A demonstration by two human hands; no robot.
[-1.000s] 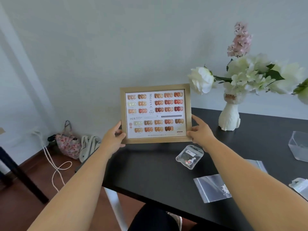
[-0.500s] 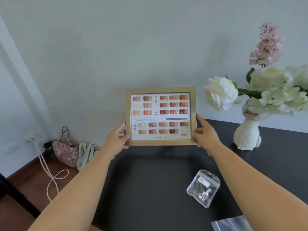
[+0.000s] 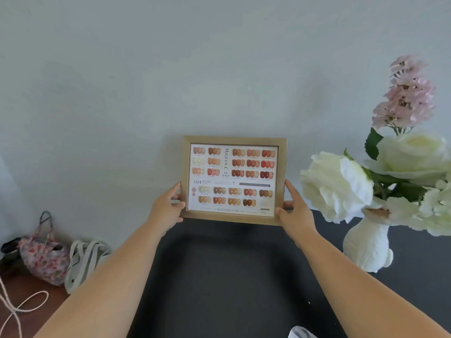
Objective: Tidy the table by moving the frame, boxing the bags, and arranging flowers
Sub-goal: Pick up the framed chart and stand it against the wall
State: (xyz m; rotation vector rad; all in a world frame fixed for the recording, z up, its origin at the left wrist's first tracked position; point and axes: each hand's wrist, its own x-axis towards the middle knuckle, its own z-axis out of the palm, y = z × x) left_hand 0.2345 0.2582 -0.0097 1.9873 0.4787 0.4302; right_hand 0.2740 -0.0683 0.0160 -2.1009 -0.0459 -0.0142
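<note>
Nearest to me, a scrap of clear plastic bag (image 3: pixel 301 333) is peeking in at the bottom edge of the dark surface (image 3: pixel 219 276), well in front of the frame. Two bare forearms are reaching over that surface toward the wall.

The left hand (image 3: pixel 166 208) is clamping the frame's (image 3: pixel 234 180) lower left edge, thumb lying on the front and fingers going behind. The right hand (image 3: pixel 294 211) is gripping the lower right corner the same way, index finger running up the side. Both grips are closed on the frame, which is standing upright and facing me at the far edge of the surface, close to the pale wall (image 3: pixel 170 69); whether its bottom edge is touching the surface I cannot tell.

Right of the frame, a white vase (image 3: pixel 366 250) is sitting on the surface, holding big white flowers (image 3: pixel 336 184) and a pink flower spike (image 3: pixel 407 96). The nearest white bloom is leaning toward the frame's right side but staying apart from it.

Left of the frame and lower, on the floor, a floral bag (image 3: pixel 44 254), a white tote (image 3: pixel 85 259) and a loop of pale cord (image 3: pixel 22 306) are lying by the wall.

The card inside the frame is showing rows of nail colour swatches, with "MIGEEN C" printed vertically and "024" lower left; the smaller print is too fine to read.
</note>
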